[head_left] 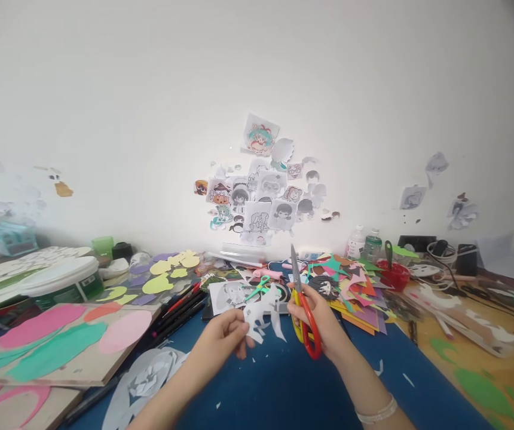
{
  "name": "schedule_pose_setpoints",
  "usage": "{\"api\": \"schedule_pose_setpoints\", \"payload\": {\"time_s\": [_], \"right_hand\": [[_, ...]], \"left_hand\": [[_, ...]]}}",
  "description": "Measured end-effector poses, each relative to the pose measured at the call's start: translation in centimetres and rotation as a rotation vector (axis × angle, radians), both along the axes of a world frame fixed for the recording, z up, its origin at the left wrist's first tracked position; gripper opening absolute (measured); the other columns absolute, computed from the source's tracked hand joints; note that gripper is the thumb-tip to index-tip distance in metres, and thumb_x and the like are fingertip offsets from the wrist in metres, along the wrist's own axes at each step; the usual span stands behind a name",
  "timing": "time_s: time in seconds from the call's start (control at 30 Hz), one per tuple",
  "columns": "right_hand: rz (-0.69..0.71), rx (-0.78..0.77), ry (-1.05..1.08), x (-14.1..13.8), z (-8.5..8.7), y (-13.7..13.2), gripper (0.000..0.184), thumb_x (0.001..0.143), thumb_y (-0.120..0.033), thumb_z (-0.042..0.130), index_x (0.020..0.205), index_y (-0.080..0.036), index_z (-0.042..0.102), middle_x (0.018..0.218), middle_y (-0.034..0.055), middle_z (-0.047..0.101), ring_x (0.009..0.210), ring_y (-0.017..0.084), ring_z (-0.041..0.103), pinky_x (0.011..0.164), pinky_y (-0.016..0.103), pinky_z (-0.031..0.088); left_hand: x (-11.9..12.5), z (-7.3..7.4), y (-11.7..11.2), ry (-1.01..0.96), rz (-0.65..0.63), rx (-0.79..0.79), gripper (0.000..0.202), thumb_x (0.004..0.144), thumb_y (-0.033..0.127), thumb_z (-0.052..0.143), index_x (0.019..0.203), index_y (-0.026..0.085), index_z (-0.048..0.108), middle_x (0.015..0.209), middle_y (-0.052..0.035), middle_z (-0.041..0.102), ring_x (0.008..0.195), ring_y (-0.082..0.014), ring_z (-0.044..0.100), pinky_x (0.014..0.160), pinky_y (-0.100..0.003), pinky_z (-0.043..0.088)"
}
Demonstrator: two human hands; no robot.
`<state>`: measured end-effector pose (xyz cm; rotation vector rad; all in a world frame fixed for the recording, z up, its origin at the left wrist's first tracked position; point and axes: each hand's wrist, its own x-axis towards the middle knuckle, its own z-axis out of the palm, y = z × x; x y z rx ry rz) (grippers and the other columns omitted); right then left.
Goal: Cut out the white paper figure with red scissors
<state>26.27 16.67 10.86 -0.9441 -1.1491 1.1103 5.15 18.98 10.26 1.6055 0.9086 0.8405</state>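
Observation:
My left hand (226,334) pinches a white paper cutout (259,313) by its lower left edge, thumb on top. The cutout has an irregular outline with thin pointed parts at its right. Just to the right, my right hand (322,322) is closed around a pair of scissors (309,334) with a red and a yellow handle. Their metal blades point up and away, looking nearly closed and apart from the paper. Behind the cutout lie small green scissors (258,288) and a sheet with a grey printed drawing (228,297).
Coloured paper scraps (360,292) are heaped at the back right, near a red bowl (395,275). Dark pens (179,316) lie left of centre. A lidded tub (62,280) and boards with paper shapes (118,352) fill the left. White offcuts dot the blue mat (275,388).

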Motion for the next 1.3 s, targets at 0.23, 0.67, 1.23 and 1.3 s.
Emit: {"api": "schedule_pose_setpoints", "payload": {"time_s": [0.23, 0.67, 1.23, 1.3], "right_hand": [[0.379, 0.083, -0.135, -0.6, -0.5, -0.5, 0.043, 0.067, -0.052, 0.07, 0.098, -0.025, 0.056, 0.072, -0.001, 0.049, 0.053, 0.009, 0.039, 0.049, 0.023, 0.034], [0.391, 0.127, -0.464, -4.2, -2.9, -1.1, 0.035, 0.071, -0.038, 0.069, 0.101, -0.024, 0.056, 0.062, -0.005, 0.041, 0.054, 0.01, 0.031, 0.055, 0.023, 0.034], [0.317, 0.185, -0.418, -5.0, -3.6, -0.9, 0.035, 0.077, -0.048, 0.061, 0.098, -0.021, 0.055, 0.061, -0.005, 0.035, 0.051, 0.009, 0.026, 0.049, 0.024, 0.024], [0.312, 0.186, -0.413, -5.0, -3.5, -0.9, 0.035, 0.076, -0.047, 0.062, 0.096, -0.02, 0.055, 0.061, -0.0052, 0.034, 0.051, 0.009, 0.025, 0.048, 0.023, 0.022]], "left_hand": [[-1.7, 2.5, -0.7, -0.192, 0.265, 0.189, 0.036, 0.073, 0.054, 0.056, 0.081, 0.021, 0.044, 0.059, 0.0021, 0.064, 0.055, -0.014, 0.056, 0.062, -0.028, 0.045], [-1.6, 2.1, -0.6, -0.305, 0.362, 0.264, 0.031, 0.081, 0.05, 0.049, 0.069, 0.022, 0.04, 0.045, 0.0073, 0.053, 0.046, -0.0101, 0.048, 0.055, -0.023, 0.038], [0.1, 0.3, -1.2, -0.138, 0.28, 0.291, 0.032, 0.086, 0.045, 0.038, 0.064, 0.022, 0.039, 0.049, 0.0056, 0.048, 0.049, -0.0122, 0.046, 0.055, -0.025, 0.037], [0.0, 0.3, -1.1, -0.112, 0.285, 0.311, 0.032, 0.087, 0.045, 0.037, 0.063, 0.022, 0.038, 0.049, 0.0057, 0.048, 0.05, -0.0123, 0.046, 0.056, -0.025, 0.036]]}}
